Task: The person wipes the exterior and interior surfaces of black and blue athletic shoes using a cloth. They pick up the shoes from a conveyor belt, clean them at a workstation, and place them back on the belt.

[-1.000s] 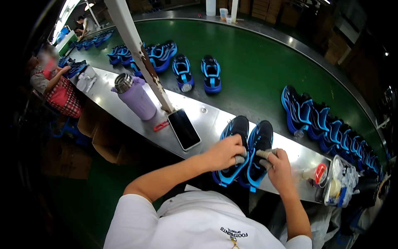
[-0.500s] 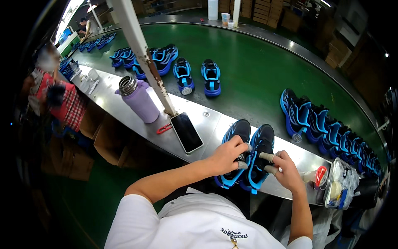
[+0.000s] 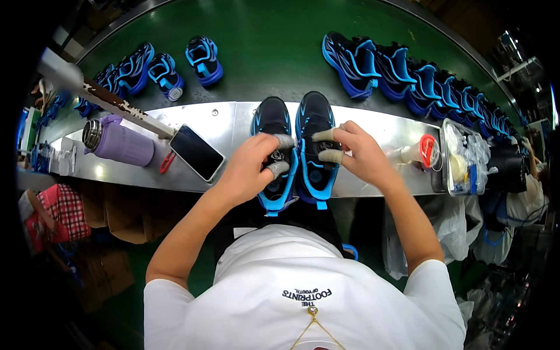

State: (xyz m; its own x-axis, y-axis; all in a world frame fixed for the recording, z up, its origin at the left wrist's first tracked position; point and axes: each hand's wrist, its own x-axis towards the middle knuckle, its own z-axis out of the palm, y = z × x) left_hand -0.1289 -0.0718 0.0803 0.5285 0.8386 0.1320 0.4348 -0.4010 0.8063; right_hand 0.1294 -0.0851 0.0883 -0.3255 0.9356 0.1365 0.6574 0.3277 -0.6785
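Observation:
Side by side at the metal ledge's near edge stand two black and blue sneakers, toes pointing away from me. My left hand (image 3: 248,169) is curled over the left sneaker (image 3: 272,116), its covered thumb and forefinger at the lacing and tongue area. On the right sneaker (image 3: 315,114), my right hand (image 3: 364,154) has its thumb and forefinger on the same part, coming from the right. Pale covers wrap these fingertips on both hands. What lies between the fingertips is partly hidden. The heels, with bright blue pull loops, face me.
Left on the ledge (image 3: 192,114) are a phone (image 3: 197,153), a red clip-like tool (image 3: 167,161), a purple bottle (image 3: 125,143) and a slanted post (image 3: 125,108). Right are a red-lidded container (image 3: 429,151) and a tray (image 3: 448,166) of plastic bags. More sneakers (image 3: 350,64) line the green belt (image 3: 262,46).
My view has turned and shifted, so the ledge now runs more level and the sneakers appear higher. Both hands stay on the same pair, with little change in their grip.

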